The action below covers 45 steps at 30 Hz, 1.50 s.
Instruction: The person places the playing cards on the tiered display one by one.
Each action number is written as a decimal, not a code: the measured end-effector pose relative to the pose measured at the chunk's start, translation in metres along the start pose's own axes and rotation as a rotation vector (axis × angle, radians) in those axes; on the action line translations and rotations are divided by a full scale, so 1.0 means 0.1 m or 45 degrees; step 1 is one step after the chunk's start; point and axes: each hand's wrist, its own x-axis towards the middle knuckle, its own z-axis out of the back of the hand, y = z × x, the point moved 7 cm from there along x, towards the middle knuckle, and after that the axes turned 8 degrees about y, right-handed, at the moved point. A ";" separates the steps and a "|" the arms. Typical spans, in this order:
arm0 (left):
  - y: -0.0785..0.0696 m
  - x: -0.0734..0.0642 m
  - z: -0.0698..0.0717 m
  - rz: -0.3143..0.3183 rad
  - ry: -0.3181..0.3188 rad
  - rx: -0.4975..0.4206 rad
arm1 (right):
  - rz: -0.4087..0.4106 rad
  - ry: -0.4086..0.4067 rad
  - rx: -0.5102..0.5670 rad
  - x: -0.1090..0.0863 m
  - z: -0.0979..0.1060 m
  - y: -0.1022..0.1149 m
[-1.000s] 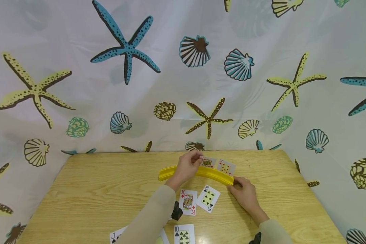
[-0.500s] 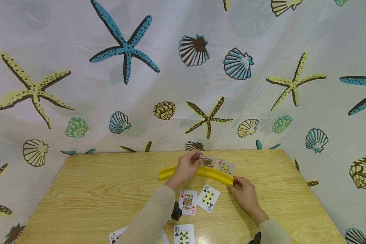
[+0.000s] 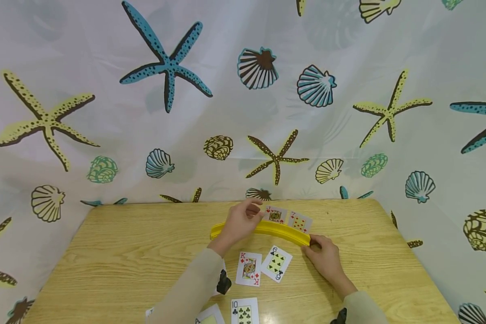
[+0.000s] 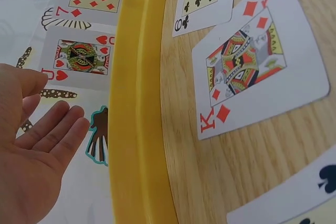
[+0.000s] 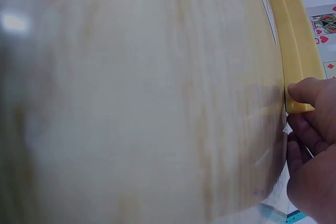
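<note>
A curved yellow card holder (image 3: 275, 228) stands on the wooden table, with the jack of hearts (image 4: 80, 57) and the seven of diamonds (image 3: 299, 222) upright in it side by side. My left hand (image 3: 243, 219) hovers over the holder's left part, just left of the jack, fingers loosely bent and nothing between them. At the holder's right end, my right hand (image 3: 326, 257) pinches the tip between thumb and fingers. In front of the holder lie the king of diamonds (image 3: 249, 268) and the six of clubs (image 3: 276, 263), face up.
Nearer the front edge lie the ten of clubs (image 3: 245, 311) and an ace (image 3: 210, 316), with other cards partly hidden under the left sleeve (image 3: 190, 288). A white curtain (image 3: 227, 112) printed with starfish and shells hangs behind the table (image 3: 137, 243).
My left hand has let go of the jack of hearts and moved slightly left, its fingers spreading. The jack stays upright in the holder. My right hand has not moved.
</note>
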 end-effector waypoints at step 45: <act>0.46 -1.30 0.72 0.232 0.041 0.455 | -0.032 0.011 -0.003 0.01 -0.01 -0.02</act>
